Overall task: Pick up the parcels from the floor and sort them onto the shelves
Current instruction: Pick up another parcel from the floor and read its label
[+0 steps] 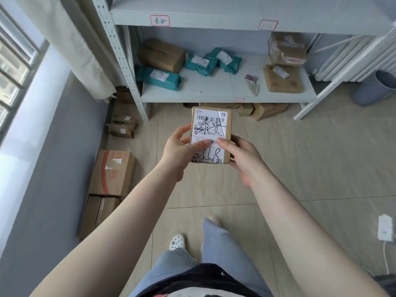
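Note:
I hold a small brown cardboard parcel (211, 125) in front of me, its white shipping label with black handwriting facing up. My left hand (182, 148) grips its left edge with the thumb on the label. My right hand (242, 159) grips its right lower corner. Ahead stands a white metal shelf unit (214, 93); its lower shelf carries brown boxes (162, 55), teal mailer bags (158, 77) and a taped box (287, 49). More brown parcels (265, 110) lie on the floor under the shelf.
Cardboard boxes (113, 172) line the left wall below a window, with small parcels (122, 126) near the shelf leg. A grey bin (375, 88) and radiator (347, 58) stand at right. A white power strip (384, 230) lies on the tiled floor.

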### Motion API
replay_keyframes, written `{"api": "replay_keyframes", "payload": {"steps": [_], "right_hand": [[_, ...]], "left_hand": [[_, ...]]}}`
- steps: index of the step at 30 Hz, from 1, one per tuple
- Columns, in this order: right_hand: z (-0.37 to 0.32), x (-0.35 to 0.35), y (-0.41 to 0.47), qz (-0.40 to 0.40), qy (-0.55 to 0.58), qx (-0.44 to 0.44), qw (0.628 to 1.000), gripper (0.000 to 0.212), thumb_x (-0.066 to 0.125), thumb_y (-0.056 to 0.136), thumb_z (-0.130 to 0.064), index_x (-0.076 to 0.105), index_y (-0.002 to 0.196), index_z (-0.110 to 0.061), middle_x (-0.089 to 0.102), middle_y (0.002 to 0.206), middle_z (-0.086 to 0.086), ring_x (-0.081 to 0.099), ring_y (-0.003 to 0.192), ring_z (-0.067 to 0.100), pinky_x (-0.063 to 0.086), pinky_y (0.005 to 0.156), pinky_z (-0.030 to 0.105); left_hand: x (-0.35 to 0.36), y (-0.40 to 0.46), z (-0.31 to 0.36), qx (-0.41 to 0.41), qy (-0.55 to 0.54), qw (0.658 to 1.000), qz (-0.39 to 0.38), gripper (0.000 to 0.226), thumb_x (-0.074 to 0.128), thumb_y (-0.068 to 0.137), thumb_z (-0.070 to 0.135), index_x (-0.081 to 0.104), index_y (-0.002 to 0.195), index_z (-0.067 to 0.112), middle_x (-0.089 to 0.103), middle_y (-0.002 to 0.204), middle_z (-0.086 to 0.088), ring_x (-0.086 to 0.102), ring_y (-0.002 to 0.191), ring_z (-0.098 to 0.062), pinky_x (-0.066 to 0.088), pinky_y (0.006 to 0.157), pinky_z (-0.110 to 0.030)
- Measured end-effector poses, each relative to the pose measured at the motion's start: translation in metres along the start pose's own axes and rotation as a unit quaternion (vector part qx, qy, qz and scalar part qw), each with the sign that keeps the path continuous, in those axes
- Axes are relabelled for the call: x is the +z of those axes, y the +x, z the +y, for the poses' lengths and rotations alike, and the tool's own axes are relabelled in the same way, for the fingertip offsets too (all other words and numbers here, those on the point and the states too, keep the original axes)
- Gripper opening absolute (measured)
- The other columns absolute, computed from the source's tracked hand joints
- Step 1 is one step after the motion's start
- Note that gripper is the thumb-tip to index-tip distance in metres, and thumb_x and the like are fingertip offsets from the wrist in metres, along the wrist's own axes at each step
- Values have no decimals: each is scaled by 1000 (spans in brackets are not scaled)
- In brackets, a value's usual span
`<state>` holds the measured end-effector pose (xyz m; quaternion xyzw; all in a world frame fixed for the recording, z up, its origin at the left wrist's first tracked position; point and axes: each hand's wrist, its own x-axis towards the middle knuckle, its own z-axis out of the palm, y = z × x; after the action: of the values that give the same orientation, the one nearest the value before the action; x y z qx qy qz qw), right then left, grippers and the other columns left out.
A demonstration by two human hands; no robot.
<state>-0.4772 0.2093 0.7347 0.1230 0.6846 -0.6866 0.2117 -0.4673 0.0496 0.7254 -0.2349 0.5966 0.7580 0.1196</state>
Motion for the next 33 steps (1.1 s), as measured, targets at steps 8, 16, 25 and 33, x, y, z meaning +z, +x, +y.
{"api": "replay_keyframes", "payload": {"steps": [8, 16, 25, 33], "right_hand": [[-54, -30, 106, -37, -2, 2, 999, 25, 64, 89, -20, 66, 113, -17, 74, 92, -3, 71, 70, 4, 54, 71, 21], [-120, -42, 195, -70, -11, -14, 997, 16, 63, 90, -17, 67, 104, -22, 73, 90, -7, 71, 68, -1, 54, 65, 15], [-179, -24, 300, -52, -30, -22, 998, 26, 65, 88, -24, 68, 114, -20, 76, 92, -3, 72, 71, 5, 55, 69, 21], [-233, -11, 387, -7, -3, -30, 1000, 21, 69, 85, -27, 68, 105, -25, 75, 94, -6, 71, 85, 9, 54, 87, 31]], "left_hand": [[42, 93, 50, 8, 0, 999, 32, 66, 82, 75, 6, 55, 133, 18, 77, 101, -6, 75, 80, -20, 58, 67, -28], [69, 171, 107, 24, -21, 997, 66, 65, 82, 75, 7, 56, 134, 19, 76, 105, -8, 75, 85, -21, 58, 65, -25], [65, 271, 176, 30, -12, 998, 62, 67, 82, 76, 12, 52, 136, 20, 75, 106, -5, 74, 86, -18, 54, 63, -23], [66, 362, 248, 58, 7, 998, 26, 61, 81, 76, 4, 56, 130, 18, 75, 82, 5, 73, 60, -5, 56, 52, -18]]}}
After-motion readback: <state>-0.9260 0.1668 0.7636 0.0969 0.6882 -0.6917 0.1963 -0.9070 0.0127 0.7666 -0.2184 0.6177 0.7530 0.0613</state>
